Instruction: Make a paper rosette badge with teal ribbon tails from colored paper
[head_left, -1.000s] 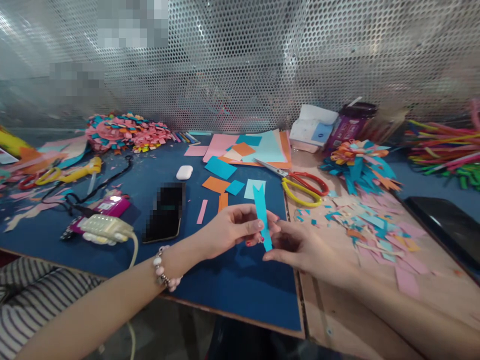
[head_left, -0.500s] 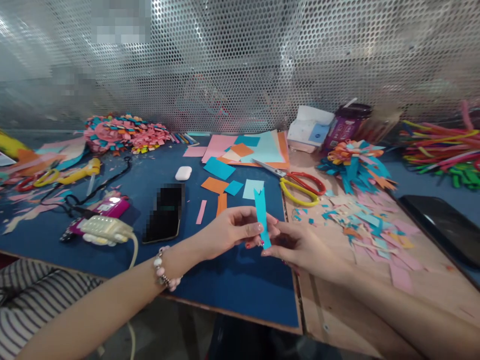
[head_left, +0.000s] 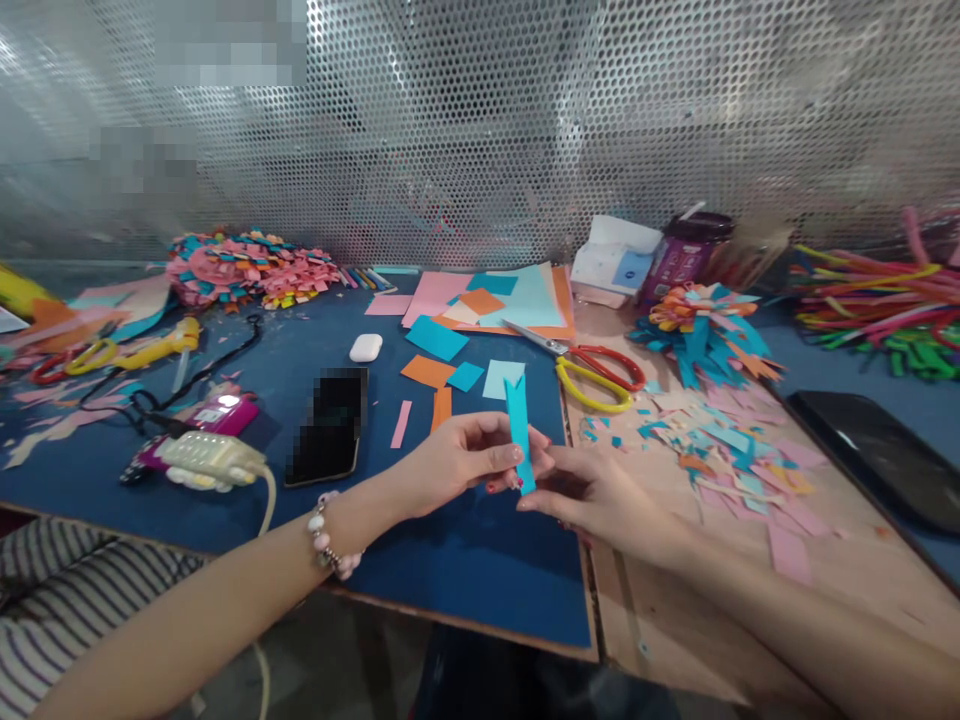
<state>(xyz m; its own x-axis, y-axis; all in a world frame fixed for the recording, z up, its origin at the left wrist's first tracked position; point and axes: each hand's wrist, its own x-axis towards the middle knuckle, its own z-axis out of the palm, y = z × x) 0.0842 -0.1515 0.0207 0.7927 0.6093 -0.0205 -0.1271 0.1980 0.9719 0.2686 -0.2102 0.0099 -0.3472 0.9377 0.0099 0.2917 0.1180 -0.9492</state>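
Observation:
A narrow blue paper strip (head_left: 517, 410) with a V-shaped notch at its top end stands nearly upright above the table. My left hand (head_left: 476, 455) pinches it near the middle, thumb in front and fingers behind. My right hand (head_left: 589, 490) closes on the strip's lower end, the thumb at its bottom edge and the other fingers partly hidden behind. Just beyond the strip lies a pale mint paper square (head_left: 501, 380). Scissors (head_left: 596, 375) with red and yellow handles rest to the right, blades apart. Orange paper (head_left: 427, 371) and blue paper pieces (head_left: 437, 338) lie farther left.
A black phone (head_left: 328, 425) and a white earbud case (head_left: 366, 348) lie left, near a power strip (head_left: 214, 455). Paper scraps (head_left: 750, 465) litter the right board, with a paper-strip flower (head_left: 709, 330) behind. A perforated metal panel (head_left: 480, 130) closes the back.
My hands stay almost in place around the blue strip, which has straightened slightly toward upright. The camera has turned a little, so the scissors and right-hand items appear farther left.

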